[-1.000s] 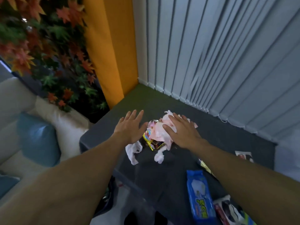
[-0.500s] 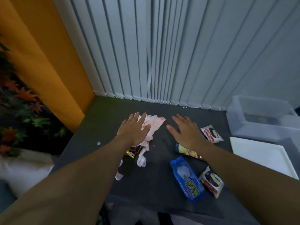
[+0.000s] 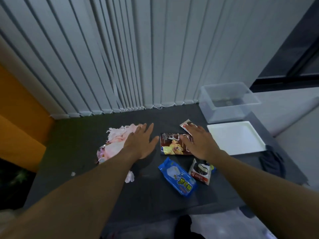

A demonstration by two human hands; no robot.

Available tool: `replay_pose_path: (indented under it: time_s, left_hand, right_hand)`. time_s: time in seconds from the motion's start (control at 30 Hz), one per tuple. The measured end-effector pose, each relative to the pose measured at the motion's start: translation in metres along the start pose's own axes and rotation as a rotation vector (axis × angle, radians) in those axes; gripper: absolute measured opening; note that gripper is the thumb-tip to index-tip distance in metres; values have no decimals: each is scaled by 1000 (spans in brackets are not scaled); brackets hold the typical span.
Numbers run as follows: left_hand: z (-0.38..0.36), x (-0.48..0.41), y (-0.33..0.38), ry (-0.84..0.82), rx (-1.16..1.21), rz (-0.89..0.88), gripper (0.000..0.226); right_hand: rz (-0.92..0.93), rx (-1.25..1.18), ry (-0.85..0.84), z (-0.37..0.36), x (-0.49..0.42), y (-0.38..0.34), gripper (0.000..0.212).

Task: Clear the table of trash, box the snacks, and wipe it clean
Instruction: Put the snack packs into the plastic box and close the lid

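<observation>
Both hands are spread flat, fingers straight, with nothing gripped. The left hand (image 3: 139, 142) is laid over the tissue heap (image 3: 115, 140), crumpled pink and white. The right hand (image 3: 198, 144) is laid over the brown snack packet (image 3: 170, 144) at the middle of the counter (image 3: 151, 200). Whether the palms press down or only hover cannot be told for certain from this angle.

The step in hand is judged to be the gathering of trash. It would be done best if the heap were drawn together from its far edge, so that loose shreds are swept along rather than scattered. The snacks should be kept apart for the clear box (image 3: 227, 100) at the far right corner.

Counted:
- Three snack packets: the brown one, a small packet (image 3: 187, 124) at the right fingertips, and a front packet (image 3: 201, 171).
- One blue wipes pack (image 3: 177, 178).
- One tissue heap.
- Two stray bits: a near scrap (image 3: 129, 176) and a left scrap (image 3: 73, 173).
- One box.
- One white lid (image 3: 236, 137).
- One dark cloth (image 3: 271, 161).
</observation>
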State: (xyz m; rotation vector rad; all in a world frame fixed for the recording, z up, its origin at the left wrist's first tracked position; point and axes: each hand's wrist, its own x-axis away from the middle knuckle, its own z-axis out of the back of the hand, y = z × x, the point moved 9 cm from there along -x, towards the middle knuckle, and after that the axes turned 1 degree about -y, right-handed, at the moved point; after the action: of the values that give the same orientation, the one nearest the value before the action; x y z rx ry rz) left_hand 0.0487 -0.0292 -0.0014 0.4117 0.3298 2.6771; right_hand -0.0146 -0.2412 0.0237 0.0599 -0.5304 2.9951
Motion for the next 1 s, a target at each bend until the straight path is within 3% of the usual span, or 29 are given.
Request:
replay_pose_path:
  time_s: [0.27,0.53,0.83,1.0]
  left_hand:
    - [-40,-18,41,-109,-19,-66,73]
    - [-110,-16,66,-346,7,-119,82]
    - [-178,-9,86,-634,-194,-350,119]
    - [-188,-18,96,-569,-356,-452,100]
  right_hand:
    - [-45,-28,1,-6,6,56,58]
    - [-164,-41,-106,-49,7,117,62]
    - [-236,31,-253,-95,9,159,73]
    - [-265,-41,-330,-115,8,171,88]
